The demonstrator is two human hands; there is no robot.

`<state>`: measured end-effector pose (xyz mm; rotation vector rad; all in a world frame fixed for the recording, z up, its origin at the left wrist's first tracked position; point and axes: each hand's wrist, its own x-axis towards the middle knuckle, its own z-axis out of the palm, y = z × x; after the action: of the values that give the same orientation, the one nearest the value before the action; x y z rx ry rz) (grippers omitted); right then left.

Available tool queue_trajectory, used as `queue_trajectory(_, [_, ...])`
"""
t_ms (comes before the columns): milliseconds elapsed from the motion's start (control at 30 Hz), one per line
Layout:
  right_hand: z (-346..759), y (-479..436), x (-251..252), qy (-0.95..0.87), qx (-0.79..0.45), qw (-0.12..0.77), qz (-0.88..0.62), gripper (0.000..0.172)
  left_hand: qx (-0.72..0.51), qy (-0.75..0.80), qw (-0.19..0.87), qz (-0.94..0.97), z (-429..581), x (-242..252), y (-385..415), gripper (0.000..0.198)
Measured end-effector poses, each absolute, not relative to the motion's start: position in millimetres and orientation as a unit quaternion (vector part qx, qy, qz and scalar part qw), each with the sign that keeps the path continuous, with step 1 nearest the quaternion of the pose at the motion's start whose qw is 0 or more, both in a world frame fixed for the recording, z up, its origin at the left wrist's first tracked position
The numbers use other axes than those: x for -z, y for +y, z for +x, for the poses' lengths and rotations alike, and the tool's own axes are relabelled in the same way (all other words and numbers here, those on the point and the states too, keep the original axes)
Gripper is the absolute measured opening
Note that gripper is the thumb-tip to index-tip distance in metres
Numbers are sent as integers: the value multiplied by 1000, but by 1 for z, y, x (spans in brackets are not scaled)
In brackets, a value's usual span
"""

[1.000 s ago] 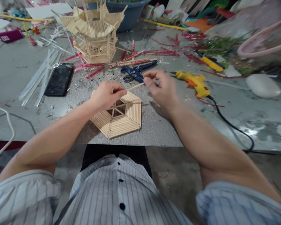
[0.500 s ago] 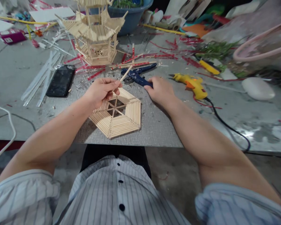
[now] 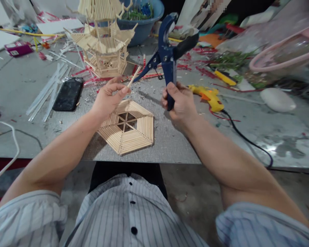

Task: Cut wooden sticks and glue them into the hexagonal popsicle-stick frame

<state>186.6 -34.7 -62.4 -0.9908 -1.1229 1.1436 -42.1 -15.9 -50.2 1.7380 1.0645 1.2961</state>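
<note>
Between the thumb and fingers of my left hand (image 3: 110,95) is a thin wooden stick (image 3: 134,76), slanting up to the right. My right hand (image 3: 181,103) is closed around one handle of a blue pipe cutter (image 3: 167,58), raised above the table with its curved jaw upward. The cutter's other handle juts out to the left, toward the stick but apart from it. A flat hexagonal panel of wooden sticks (image 3: 136,142) lies on the table below my left hand, with spokes across its open centre.
A stick-built pagoda model (image 3: 105,48) stands at the back, before a blue basin (image 3: 144,24). A black phone (image 3: 68,94) and clear glue sticks (image 3: 47,91) lie left. Right are a yellow glue gun (image 3: 208,97) with its cord, a yellow cutter knife (image 3: 225,78) and a white oval object (image 3: 278,99).
My right hand has lifted the blue pipe cutter off the table and turned it upright. My left hand still holds the stick in nearly the same place.
</note>
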Motion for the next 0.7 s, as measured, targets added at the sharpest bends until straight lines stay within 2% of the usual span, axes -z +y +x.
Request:
queue_trajectory(333, [172,-51,56,-424,-627,555,-345,46,-470,377,378,703,-51,49,-11,10])
queue_trajectory(600, [176,-46,58,-422,-643,549,-326,46,-454,355,524,627,-47,50,-16,12])
queue_trajectory(700, [177,-45,60,-428,-635,546,-339,39,-460,366,576,567,-43,48,-22,13])
